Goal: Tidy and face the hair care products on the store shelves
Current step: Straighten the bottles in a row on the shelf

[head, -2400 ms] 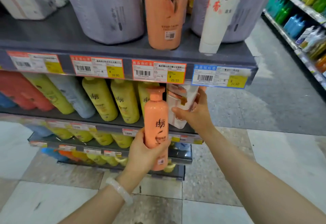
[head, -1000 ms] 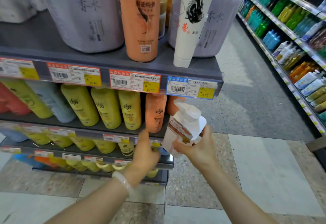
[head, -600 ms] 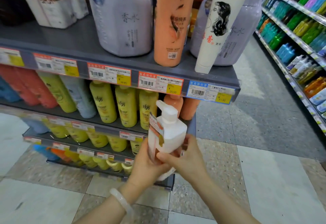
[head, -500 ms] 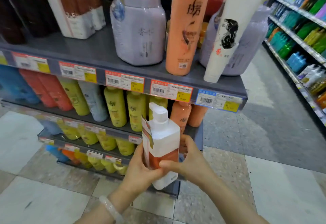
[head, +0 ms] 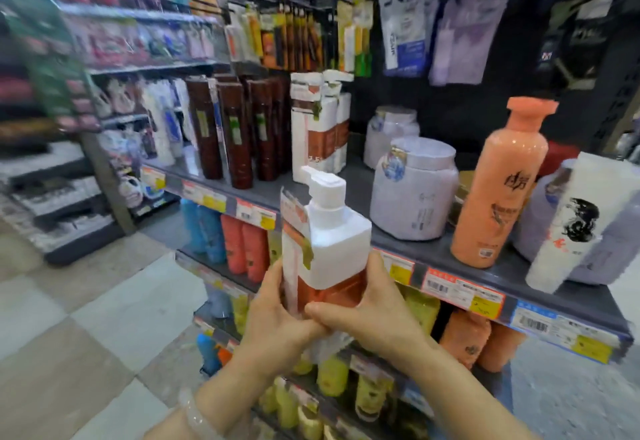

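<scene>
A white square pump bottle [head: 332, 242] with an orange label band stands upright in the air before the shelf edge. My left hand [head: 277, 315] grips its lower left side and my right hand [head: 374, 311] grips its lower right side, thumb across the front. Behind it on the grey shelf [head: 433, 252] stand matching white pump bottles [head: 320, 127], dark brown bottles [head: 239, 131], lilac jars [head: 414, 190], a tall orange bottle [head: 502, 190] and a white tube [head: 575, 221] leaning on a jar.
Price tags [head: 460, 292] line the shelf front. Lower shelves hold blue, red, yellow and orange bottles [head: 239, 245]. Hanging packets [head: 304, 34] fill the back panel above. Another shelving unit [head: 86, 110] stands to the left across a tiled floor [head: 86, 318].
My left hand left the orange bottle on the lower shelf and joined my right on the white pump bottle. Both hands raised it toward the upper shelf as my view lifted.
</scene>
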A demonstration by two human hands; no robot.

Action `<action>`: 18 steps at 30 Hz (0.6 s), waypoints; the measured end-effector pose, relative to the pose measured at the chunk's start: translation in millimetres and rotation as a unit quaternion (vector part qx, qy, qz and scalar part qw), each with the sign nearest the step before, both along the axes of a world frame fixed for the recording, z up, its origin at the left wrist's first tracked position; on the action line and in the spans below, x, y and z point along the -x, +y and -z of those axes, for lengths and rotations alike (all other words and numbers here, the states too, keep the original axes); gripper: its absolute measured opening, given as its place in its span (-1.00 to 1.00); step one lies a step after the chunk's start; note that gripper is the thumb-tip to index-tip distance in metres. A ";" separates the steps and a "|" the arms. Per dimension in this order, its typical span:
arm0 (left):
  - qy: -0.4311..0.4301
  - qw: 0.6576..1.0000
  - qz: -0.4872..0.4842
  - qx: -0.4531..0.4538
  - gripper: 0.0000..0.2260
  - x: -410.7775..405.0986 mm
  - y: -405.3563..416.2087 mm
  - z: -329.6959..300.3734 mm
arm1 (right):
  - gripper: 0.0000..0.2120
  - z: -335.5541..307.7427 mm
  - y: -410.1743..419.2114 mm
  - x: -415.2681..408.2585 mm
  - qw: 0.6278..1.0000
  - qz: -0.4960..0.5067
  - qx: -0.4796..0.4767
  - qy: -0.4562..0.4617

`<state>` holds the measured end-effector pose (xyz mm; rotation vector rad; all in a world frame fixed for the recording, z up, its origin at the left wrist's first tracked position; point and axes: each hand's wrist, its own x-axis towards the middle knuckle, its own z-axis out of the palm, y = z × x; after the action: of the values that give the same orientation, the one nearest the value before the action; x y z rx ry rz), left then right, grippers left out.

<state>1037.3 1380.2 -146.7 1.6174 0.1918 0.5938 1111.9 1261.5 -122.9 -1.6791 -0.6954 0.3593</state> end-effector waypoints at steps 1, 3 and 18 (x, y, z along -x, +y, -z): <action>-0.012 1.000 -0.003 -0.008 -0.33 -4.8 10.5 -9.0 | -0.29 -9.8 10.5 -4.9 1.000 -0.003 -0.005 -0.012; -0.032 0.999 -0.015 -0.028 -0.35 -16.9 31.3 -26.2 | -0.24 -31.2 31.7 -14.2 0.999 0.001 -0.011 -0.032; 0.039 0.972 -0.140 -0.185 -0.39 -174.8 142.0 -57.4 | -0.35 -74.9 166.1 -124.4 0.983 0.166 -0.066 -0.051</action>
<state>1212.0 1522.2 -89.2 1.9938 0.3911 0.8193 1236.3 1427.6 -48.0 -1.6591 -0.4901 -0.0081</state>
